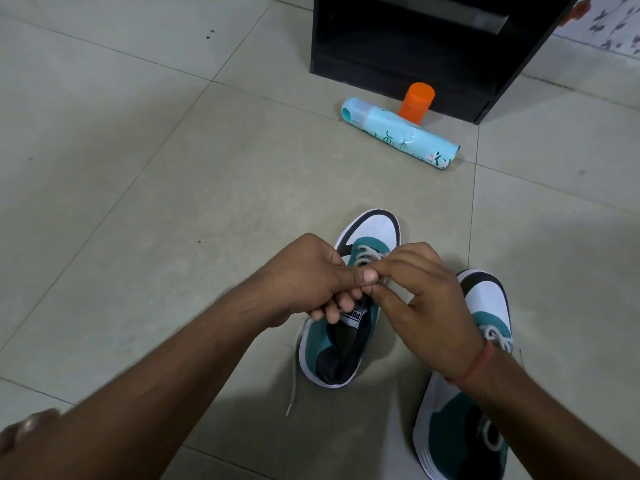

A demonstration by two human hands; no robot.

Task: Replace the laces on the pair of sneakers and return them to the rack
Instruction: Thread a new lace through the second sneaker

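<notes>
Teal-and-white sneaker (349, 327) was set on the tiled floor (138, 202), its white lace (370, 254) pinched by the left hand (304, 278) and right hand (426, 292), fingers curled. Its mate (464, 410) lay just beside, near the floor's bottom-right corner.

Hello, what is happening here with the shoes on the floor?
A person sits over a pair of teal and white sneakers on the tiled floor. Both hands work on the lace of the left sneaker: the left hand and the right hand meet over its eyelets and pinch the white lace. One lace end trails loose on the floor. The right sneaker lies beside it, laced. Further off, a blue spray can lies before a dark rack, next to an orange bottle.
</notes>
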